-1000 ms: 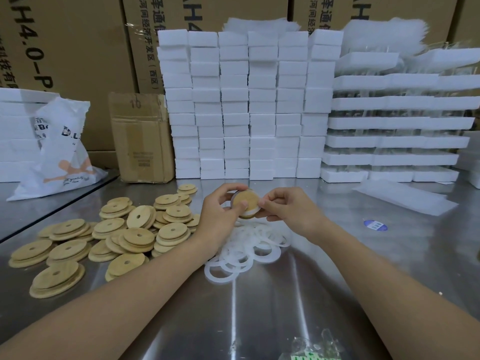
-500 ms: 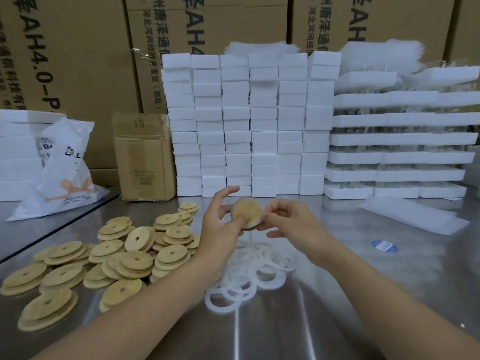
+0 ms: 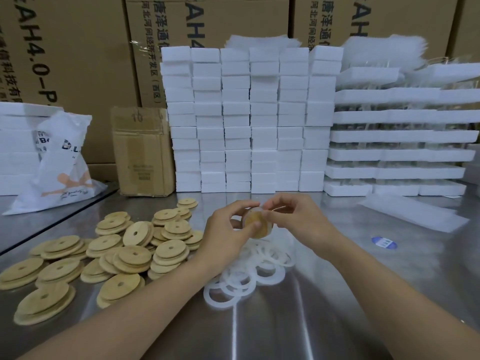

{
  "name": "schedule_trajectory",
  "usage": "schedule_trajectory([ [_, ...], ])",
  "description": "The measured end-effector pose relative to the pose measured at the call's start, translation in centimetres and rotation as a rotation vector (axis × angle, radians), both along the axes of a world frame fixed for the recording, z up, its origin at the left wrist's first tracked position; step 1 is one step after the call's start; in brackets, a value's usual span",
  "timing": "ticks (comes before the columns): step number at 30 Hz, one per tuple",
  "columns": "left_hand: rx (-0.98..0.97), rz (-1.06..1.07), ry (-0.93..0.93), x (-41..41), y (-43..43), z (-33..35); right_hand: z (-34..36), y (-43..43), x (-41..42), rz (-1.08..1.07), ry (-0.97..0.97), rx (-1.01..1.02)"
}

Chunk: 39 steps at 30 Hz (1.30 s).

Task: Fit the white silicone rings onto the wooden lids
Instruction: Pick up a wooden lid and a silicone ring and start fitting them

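Observation:
Above the steel table I hold one round wooden lid [image 3: 255, 222] between both hands, with a white silicone ring [image 3: 255, 209] along its upper rim. My left hand [image 3: 228, 229] grips the lid from the left, thumb on its face. My right hand [image 3: 293, 216] pinches the ring and lid edge from the right. A heap of loose white silicone rings [image 3: 246, 274] lies on the table just below my hands. Several wooden lids [image 3: 104, 255] with centre holes lie piled to the left.
Stacks of white foam blocks [image 3: 249, 120] and foam trays [image 3: 400, 136] stand behind, before big cardboard boxes. A small carton [image 3: 142, 152] and a white plastic bag [image 3: 62, 162] sit at back left. A blue sticker [image 3: 384, 242] lies on the steel table [image 3: 285, 320] at the right.
My hands have closed in tighter round the lid, and my left thumb now lies on its face. The camera has tilted, so the scene sits lower in view.

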State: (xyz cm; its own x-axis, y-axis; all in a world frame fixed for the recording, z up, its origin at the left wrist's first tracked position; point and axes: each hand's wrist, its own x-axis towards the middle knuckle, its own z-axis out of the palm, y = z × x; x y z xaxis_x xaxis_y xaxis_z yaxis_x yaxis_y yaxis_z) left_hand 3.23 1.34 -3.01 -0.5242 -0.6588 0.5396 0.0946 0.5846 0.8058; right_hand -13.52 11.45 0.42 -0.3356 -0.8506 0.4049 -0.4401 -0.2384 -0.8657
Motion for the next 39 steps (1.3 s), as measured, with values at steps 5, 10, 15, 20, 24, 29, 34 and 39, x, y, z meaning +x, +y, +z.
schedule_trajectory([
  [5,0.043,0.019,0.027,0.2,-0.2,0.0,-0.3,0.0,-0.4,-0.035,0.001,0.084],
  [10,-0.019,0.052,-0.036,0.3,-0.8,-0.1,-0.5,0.0,-0.4,-0.051,0.083,0.106],
  [15,-0.063,0.057,-0.085,0.4,-0.9,-0.2,-1.0,-0.4,-0.1,-0.114,0.188,0.045],
  [20,-0.117,0.057,-0.113,0.4,-0.7,-0.1,-1.2,-0.6,-0.3,-0.111,0.237,0.026],
  [24,-0.094,0.040,-0.114,0.3,-1.1,0.0,-0.9,-0.3,-1.0,-0.041,0.143,0.030],
  [29,-0.098,-0.007,-0.105,0.1,-1.1,0.6,-0.4,0.6,-2.2,0.048,0.017,0.092],
  [34,-0.032,-0.047,-0.097,0.2,-1.4,0.3,-0.3,0.8,-2.7,0.082,-0.027,0.164],
  [39,0.096,-0.079,0.000,0.1,-1.5,-0.1,-0.2,0.7,-2.2,0.055,-0.005,0.173],
])
